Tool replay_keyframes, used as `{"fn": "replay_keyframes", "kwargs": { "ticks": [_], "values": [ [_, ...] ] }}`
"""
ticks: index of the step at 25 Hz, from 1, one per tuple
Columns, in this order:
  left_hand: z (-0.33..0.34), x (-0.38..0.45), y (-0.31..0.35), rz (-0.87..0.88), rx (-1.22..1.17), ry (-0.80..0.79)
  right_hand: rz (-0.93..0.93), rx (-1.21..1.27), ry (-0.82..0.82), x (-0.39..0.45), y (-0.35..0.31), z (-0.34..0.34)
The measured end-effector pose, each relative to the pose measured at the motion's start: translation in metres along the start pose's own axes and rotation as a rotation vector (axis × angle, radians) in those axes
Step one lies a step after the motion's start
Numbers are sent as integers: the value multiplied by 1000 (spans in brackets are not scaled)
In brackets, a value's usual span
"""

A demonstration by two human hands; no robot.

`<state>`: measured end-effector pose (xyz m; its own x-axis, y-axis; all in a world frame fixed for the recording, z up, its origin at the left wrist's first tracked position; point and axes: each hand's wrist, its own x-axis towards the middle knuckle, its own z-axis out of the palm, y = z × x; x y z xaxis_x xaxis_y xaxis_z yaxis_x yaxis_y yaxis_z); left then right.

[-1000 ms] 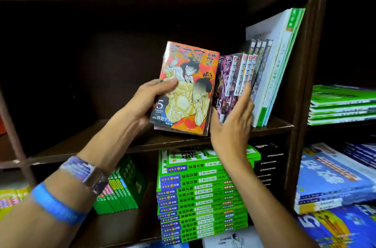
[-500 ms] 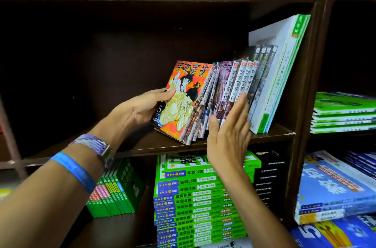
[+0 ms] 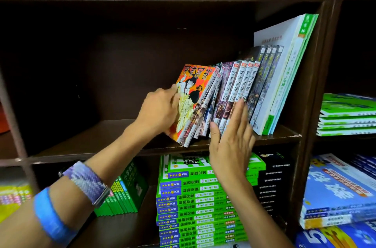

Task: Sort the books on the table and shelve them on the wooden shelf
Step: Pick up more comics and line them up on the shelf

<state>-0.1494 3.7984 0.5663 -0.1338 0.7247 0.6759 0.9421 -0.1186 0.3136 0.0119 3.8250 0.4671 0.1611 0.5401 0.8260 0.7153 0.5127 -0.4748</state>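
A row of manga volumes (image 3: 234,95) leans to the right on the middle board of the dark wooden shelf (image 3: 101,138). The leftmost one has an orange and yellow cover (image 3: 193,89). My left hand (image 3: 160,109) presses flat against that cover, its fingers straight. My right hand (image 3: 232,136) lies with straight fingers against the spines of the row, near their lower ends. To the right of the manga stand tall white and green books (image 3: 284,77), leaning on the shelf's side wall.
The left part of this compartment is dark and holds no books. Below lie a stack of green workbooks (image 3: 195,203), black books (image 3: 274,176) and standing green books (image 3: 124,197). The right bay holds green stacks (image 3: 345,115) and blue books (image 3: 335,192).
The orange-covered volumes went from held in front of the shelf to leaning against the row. My left hand now presses the cover; my right hand slid lower along the spines.
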Motion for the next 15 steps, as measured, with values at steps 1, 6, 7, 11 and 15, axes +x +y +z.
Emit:
{"fn": "replay_keyframes", "kwargs": {
  "ticks": [1,6,7,11,15],
  "values": [
    [-3,-4,6,-25,89,-74,-5,21,12,0,1,0],
    [-13,-11,26,-177,-123,-515,20,51,31,0,1,4],
    [-11,-9,25,-175,-181,-482,23,52,35,0,1,4],
    [4,1,12,-132,-476,-389,37,66,24,0,1,3],
    [21,9,13,-90,-712,-373,43,141,-41,4,5,-3]
  ]
}}
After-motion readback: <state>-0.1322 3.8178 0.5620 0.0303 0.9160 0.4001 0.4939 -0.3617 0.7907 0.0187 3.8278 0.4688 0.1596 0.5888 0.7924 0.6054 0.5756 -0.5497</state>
